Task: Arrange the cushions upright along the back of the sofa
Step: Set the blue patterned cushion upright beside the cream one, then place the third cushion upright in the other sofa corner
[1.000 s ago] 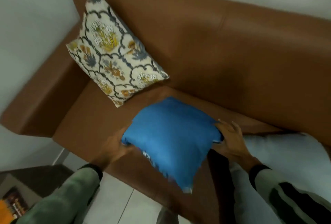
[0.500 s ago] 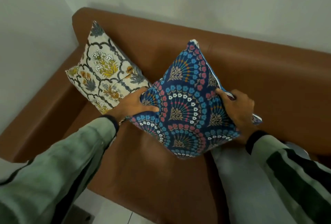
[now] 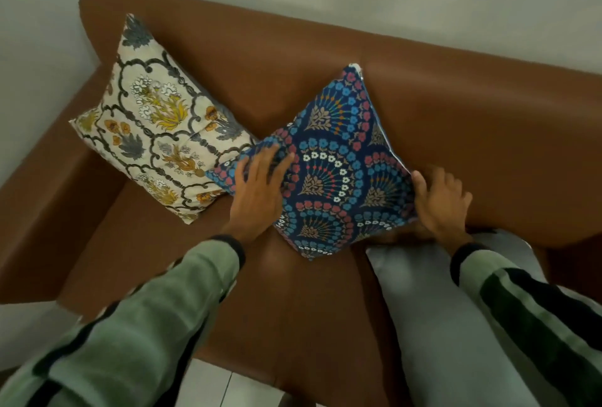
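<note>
A dark blue patterned cushion (image 3: 338,172) stands on one corner against the back of the brown leather sofa (image 3: 472,133). My left hand (image 3: 257,191) lies flat on its left part, fingers spread. My right hand (image 3: 439,201) grips its right edge, thumb on the front. A cream floral cushion (image 3: 156,120) leans upright in the sofa's left corner, touching the blue one. A plain pale grey cushion (image 3: 439,318) lies flat on the seat at the right, under my right sleeve.
The sofa's left armrest (image 3: 42,211) meets a white wall at the left. A white wall runs behind the backrest. Pale floor tiles (image 3: 228,387) show below the seat's front edge.
The cushion lay plain blue side up on the seat a second ago. It is turned patterned side out and has gone down against the backrest. My left hand slid from its edge onto its face.
</note>
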Demonstrator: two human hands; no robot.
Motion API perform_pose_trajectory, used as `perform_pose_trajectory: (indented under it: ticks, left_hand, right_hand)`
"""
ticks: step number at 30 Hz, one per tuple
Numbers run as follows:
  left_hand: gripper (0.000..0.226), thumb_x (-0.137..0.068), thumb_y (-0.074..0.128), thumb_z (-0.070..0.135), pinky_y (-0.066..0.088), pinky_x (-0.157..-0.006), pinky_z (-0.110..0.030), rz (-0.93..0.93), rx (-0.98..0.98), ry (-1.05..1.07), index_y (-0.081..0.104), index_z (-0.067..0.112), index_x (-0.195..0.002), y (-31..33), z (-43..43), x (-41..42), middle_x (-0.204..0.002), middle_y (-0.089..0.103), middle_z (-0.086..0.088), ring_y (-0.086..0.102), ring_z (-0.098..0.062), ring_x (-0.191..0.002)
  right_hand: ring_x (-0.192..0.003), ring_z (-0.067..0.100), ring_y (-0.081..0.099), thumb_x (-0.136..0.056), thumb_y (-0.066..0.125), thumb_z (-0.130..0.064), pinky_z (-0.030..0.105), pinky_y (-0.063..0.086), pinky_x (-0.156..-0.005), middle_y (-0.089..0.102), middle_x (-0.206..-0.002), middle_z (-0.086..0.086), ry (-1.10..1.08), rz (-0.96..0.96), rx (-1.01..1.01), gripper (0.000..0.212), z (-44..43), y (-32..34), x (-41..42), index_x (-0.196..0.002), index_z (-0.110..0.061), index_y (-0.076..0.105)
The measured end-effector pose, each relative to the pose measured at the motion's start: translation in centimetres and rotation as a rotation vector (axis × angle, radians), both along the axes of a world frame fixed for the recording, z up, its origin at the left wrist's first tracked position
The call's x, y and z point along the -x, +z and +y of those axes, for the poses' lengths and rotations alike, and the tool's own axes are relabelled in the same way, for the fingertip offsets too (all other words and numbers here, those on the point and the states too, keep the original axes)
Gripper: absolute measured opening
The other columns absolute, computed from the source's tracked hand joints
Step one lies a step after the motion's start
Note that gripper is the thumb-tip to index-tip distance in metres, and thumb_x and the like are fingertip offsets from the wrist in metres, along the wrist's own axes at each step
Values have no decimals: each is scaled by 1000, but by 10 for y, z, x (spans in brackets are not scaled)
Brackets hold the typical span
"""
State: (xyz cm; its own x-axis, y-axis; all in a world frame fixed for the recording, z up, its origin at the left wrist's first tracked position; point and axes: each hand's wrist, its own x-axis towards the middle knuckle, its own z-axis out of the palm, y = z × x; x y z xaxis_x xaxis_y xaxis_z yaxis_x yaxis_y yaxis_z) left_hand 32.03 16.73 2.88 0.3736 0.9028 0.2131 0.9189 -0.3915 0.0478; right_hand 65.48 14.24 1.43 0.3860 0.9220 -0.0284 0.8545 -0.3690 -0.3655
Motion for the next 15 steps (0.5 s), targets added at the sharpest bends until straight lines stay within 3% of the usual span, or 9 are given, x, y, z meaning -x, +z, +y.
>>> perform_pose_trajectory:
  ticks: [3, 5, 8, 11, 15]
  left_hand:
    - [73, -82, 75, 13, 34, -110, -63, 77, 19, -270, 45, 17, -149, -16, -49, -27, -154, 41, -17, 43, -35, -139]
    - [78, -87, 72, 16, 28, -115, -62, 152, 184, -409, 33, 22, -154, -28, -79, -52, -161, 30, -14, 33, -35, -146]
    - [88, -95, 57, 22, 5, -121, -57, 342, 464, -527, -4, 28, -158, -54, -108, -93, -167, -5, -10, 1, -31, -153]
    - [98, -91, 64, 27, 2, -121, -57, 378, 526, -598, -7, 29, -158, -82, -121, -140, -167, -7, -11, -1, -33, -153]
    - [109, -85, 73, 30, 10, -120, -59, 452, 524, -525, -9, 25, -158, -124, -133, -192, -167, -3, -14, 3, -39, -151]
  right_hand:
    - [-105, 43, 50, -92, 59, -31, 55, 39, -86, 54, -113, 27, 68, -108, 64, 40, -63, -9, -49, -117, -1, 50]
    - [-106, 45, 51, -78, 73, -21, 54, 42, -85, 54, -117, 26, 132, -118, 212, 51, -116, -18, -88, -120, -1, 52]
    - [-125, 38, 44, -72, 73, -34, 50, 41, -94, 47, -138, 18, 243, -143, 497, 73, -204, -33, -140, -135, -10, 45]
    - [-143, 31, 25, -65, 68, -42, 51, 34, -109, 26, -158, 11, 358, -245, 635, 97, -271, -49, -185, -150, -22, 27]
    - [-148, 37, 15, -52, 71, -38, 60, 29, -108, 11, -163, 17, 387, -284, 638, 121, -327, -75, -231, -154, -27, 8]
